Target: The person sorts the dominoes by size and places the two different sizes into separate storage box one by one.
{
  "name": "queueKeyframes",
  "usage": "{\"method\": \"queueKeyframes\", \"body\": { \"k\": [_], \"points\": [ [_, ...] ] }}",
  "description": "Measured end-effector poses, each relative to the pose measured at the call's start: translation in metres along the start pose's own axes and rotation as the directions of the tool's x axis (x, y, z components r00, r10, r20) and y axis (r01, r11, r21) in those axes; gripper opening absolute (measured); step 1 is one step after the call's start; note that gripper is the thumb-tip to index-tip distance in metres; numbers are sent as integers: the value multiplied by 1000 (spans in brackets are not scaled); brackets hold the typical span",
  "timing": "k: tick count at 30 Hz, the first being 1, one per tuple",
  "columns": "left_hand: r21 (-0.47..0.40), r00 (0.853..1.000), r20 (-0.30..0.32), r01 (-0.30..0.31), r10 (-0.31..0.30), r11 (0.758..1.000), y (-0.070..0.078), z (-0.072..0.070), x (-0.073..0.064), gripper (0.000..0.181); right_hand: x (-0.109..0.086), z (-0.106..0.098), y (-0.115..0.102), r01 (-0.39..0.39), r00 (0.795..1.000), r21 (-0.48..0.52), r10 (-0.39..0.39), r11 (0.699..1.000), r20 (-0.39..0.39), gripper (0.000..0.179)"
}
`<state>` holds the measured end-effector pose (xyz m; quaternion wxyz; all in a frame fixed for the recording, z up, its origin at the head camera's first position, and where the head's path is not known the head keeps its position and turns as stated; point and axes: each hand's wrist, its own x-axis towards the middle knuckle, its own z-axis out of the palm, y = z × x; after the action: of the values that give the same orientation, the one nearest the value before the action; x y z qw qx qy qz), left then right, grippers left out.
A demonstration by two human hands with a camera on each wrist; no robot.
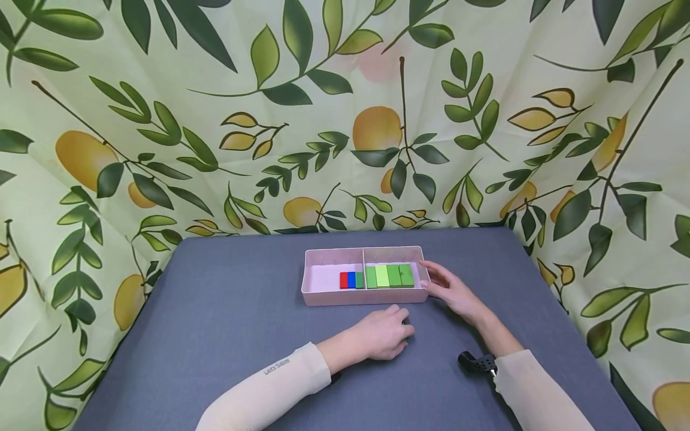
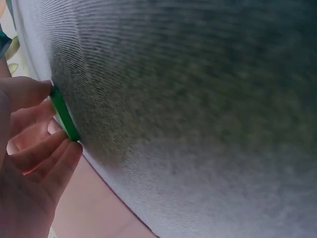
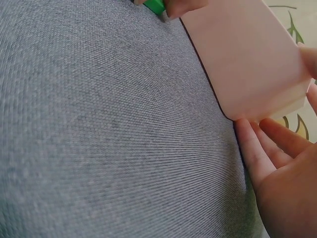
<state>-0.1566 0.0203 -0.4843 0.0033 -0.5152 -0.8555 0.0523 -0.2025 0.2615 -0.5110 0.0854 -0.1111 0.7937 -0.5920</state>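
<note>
A green block (image 2: 64,114) is pinched between the thumb and fingertips of my left hand (image 1: 380,333), its lower edge close over the cloth. In the head view that block is hidden by the hand, which is in front of the two-compartment pink box (image 1: 366,297). My right hand (image 1: 453,296) holds the box's right end, with fingers at the rim and against the end wall. Inside the right compartment several green blocks (image 1: 394,276) stand in a row. Left of the divider are a red block (image 1: 344,280), a blue block (image 1: 351,280) and a darker green block (image 1: 359,280).
Grey-blue cloth (image 1: 226,311) covers the table beneath the box and both arms. A leaf-and-fruit patterned curtain (image 1: 318,173) hangs behind the table's far edge and along both sides. A black strap (image 1: 477,363) sits at the right wrist.
</note>
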Motion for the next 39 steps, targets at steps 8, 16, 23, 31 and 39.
{"method": "queueKeyframes", "body": {
  "k": [8, 16, 23, 31, 39],
  "points": [
    [-29, 1000, -1, -5, 5, 1000, -6, -2, -9, 25, 0, -1, 0, -5, 1000, -46, 5, 999, -4, 61],
    [-47, 1000, -8, 3, -3, 999, -19, -5, -26, 24, -1, -1, -3, -35, 999, -45, 34, 998, -11, 62],
    [-6, 998, -59, 4, -4, 1000, -29, -13, -44, 19, 0, 0, -3, -28, 1000, -12, 28, 1000, 5, 61],
    [-14, 992, -121, 18, -20, 1000, -41, -24, -55, 13, 0, -1, -2, -26, 1000, -1, 26, 1000, 8, 61],
    [-16, 978, -209, 27, -30, 1000, -53, -39, -63, 12, -1, -1, -3, -36, 999, -9, 36, 999, 10, 62]
  ]
}}
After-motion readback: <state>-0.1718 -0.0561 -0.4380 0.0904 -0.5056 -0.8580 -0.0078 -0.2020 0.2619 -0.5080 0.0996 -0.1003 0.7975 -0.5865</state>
